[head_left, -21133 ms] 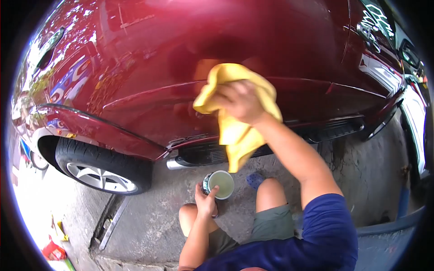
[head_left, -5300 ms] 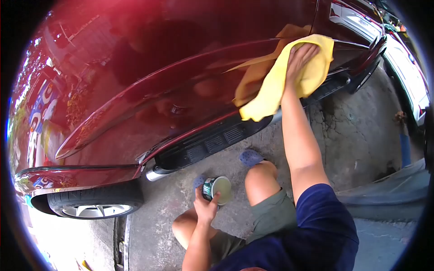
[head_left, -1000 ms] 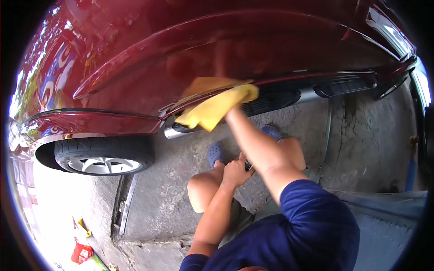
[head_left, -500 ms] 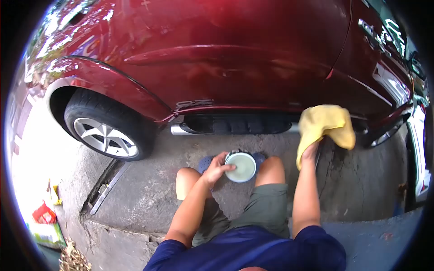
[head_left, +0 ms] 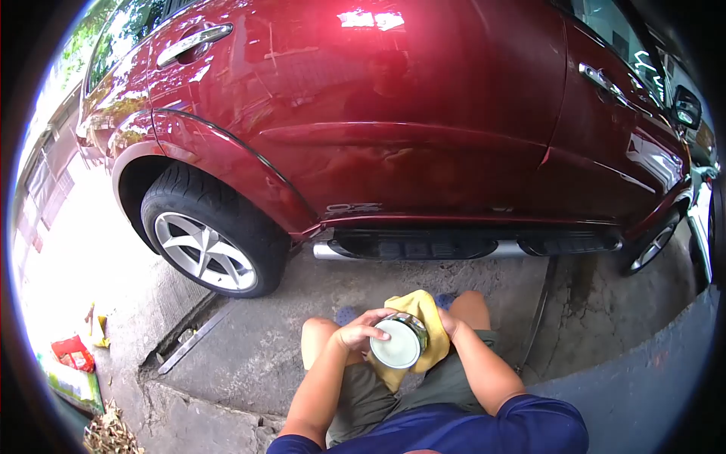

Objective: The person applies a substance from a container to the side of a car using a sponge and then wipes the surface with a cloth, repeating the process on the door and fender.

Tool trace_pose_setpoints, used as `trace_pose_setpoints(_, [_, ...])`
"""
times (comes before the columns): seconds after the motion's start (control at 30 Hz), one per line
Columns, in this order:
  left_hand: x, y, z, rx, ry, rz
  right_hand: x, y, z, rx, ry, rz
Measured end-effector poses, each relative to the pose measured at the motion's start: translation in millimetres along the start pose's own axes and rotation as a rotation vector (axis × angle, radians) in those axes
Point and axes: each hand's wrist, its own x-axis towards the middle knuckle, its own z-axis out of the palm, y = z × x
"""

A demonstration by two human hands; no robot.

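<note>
Between my knees, my left hand (head_left: 361, 331) grips a round container (head_left: 395, 344) with a pale, whitish top face and a dark patterned side. Its thumb lies over the rim. A yellow cloth (head_left: 432, 325) drapes behind and beneath the container, touching it. My right hand (head_left: 448, 324) is closed on the cloth's right edge; its fingers are mostly hidden behind the cloth. In front of me stands a dark red car (head_left: 408, 106), its side step (head_left: 431, 248) just beyond my feet.
The car's rear wheel (head_left: 204, 250) is at the left, beside a channel with a metal strip (head_left: 198, 334) in the concrete floor. A red packet (head_left: 73, 353) and dry leaves (head_left: 112, 433) lie at far left. A grey-blue ledge (head_left: 628, 378) runs along the right.
My right hand has brought the yellow cloth from the far right, near the side step, in to the container. My view has tilted up, showing more of the car.
</note>
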Motion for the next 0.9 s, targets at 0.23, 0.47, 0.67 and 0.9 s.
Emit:
trace_pose_setpoints(0.23, [25.9,-24.4,7.5,0.306,0.163,-0.083,-39.4,-63.8,66.6,-1.357,0.727,-0.147])
trace_pose_setpoints(0.47, [30.0,-27.8,-22.4,0.200,0.770,-0.024,-17.9,-34.5,60.0,-1.423,0.142,-0.516])
trace_pose_setpoints(0.67, [25.5,-26.6,-16.2,0.412,1.014,0.114,6.1,11.0,55.2,-1.618,0.285,-0.729])
trace_pose_setpoints(0.9, [9.7,-11.3,-5.8,0.396,0.967,0.086,-1.2,8.0,76.2,-1.706,0.226,-0.940])
